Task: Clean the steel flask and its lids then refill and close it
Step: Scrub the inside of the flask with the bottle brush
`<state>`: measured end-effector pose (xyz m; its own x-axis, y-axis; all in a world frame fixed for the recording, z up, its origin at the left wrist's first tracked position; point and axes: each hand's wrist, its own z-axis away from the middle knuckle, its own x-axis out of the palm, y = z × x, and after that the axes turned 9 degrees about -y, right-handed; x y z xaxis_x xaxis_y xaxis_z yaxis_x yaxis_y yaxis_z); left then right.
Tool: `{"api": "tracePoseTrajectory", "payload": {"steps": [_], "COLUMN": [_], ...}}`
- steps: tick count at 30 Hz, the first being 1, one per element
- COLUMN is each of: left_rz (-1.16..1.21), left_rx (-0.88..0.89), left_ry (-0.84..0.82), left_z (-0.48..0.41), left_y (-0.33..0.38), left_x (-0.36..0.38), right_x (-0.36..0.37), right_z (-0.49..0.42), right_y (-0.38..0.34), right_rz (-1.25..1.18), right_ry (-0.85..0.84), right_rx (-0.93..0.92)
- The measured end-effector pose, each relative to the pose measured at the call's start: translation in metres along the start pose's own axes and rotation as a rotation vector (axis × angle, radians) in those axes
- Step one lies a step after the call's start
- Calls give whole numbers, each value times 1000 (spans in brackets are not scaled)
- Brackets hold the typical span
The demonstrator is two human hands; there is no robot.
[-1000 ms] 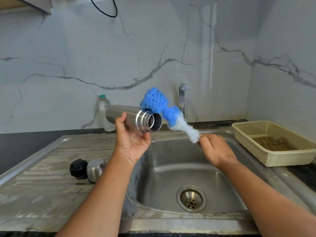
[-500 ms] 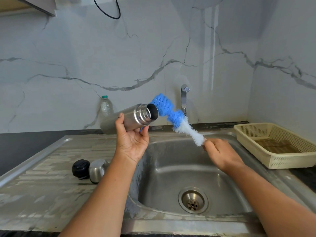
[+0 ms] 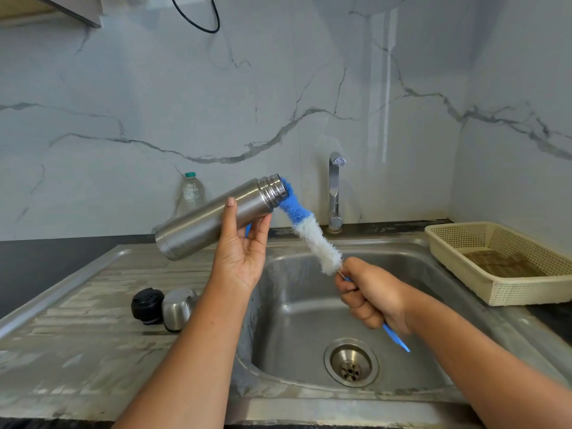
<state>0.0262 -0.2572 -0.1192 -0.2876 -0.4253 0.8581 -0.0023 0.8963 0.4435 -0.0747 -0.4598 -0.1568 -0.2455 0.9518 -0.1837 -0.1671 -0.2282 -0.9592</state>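
Your left hand holds flask; right hand grips brush, tip at mouth. Lids below left fingers, refill, closing seemingly pending.

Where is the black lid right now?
In the head view, the black lid sits low on the left, on the draining board, just beside the steel cap.

The left hand grips the steel flask, tilted above the right edge of the drainboard, mouth raised toward the tap. The bottle brush has its blue tip at the flask's mouth. The right hand grips its blue handle over the sink basin. A black inner lid and a steel cup lid lie touching on the drainboard. A cream basket sits at the sink's right edge, and a plastic water bottle stands by the back wall.
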Motion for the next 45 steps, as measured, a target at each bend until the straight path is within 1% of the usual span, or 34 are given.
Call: {"api": "tracePoseTrajectory", "payload": {"steps": [6, 11, 14, 16, 19, 22, 25, 27, 29, 32, 36, 45], "left_rz": [12, -13, -8, -12, -10, -29, -62, -69, -81, -93, -97, -58], "left_rx": [67, 77, 103, 104, 99, 79, 52, 43, 33, 10, -8, -25], "left_ry": [43, 45, 64, 90, 123, 151, 176, 183, 172, 162, 180, 229], "left_z": [-3, -3, -4, -5, -6, -4, -1, 0, 1, 0, 0, 5], "left_y": [14, 7, 12, 14, 14, 15, 13, 12, 11, 10, 9, 14], "left_x": [-7, -6, -8, -11, -12, -10, -6, -3, -1, 2, 1, 0], "right_x": [-4, 2, -9, -17, -21, -19, -18, -19, -20, -19, -17, -18], "right_z": [11, 5, 9, 8, 1, -6, -14, -18, -21, -23, -25, -21], "right_y": [-1, -5, 1, 9, 15, 15, 21, 26, 31, 36, 35, 33], "right_rz": [-1, -66, -53, -50, -82, -95, 52, 132, 226, 382, 379, 336], "right_ry": [-63, -73, -49, 4, 113, 216, 300, 322, 302, 283, 280, 356], "right_rx": [84, 84, 116, 125, 31, -176, -327, -367, -353, -266, -220, -255]}}
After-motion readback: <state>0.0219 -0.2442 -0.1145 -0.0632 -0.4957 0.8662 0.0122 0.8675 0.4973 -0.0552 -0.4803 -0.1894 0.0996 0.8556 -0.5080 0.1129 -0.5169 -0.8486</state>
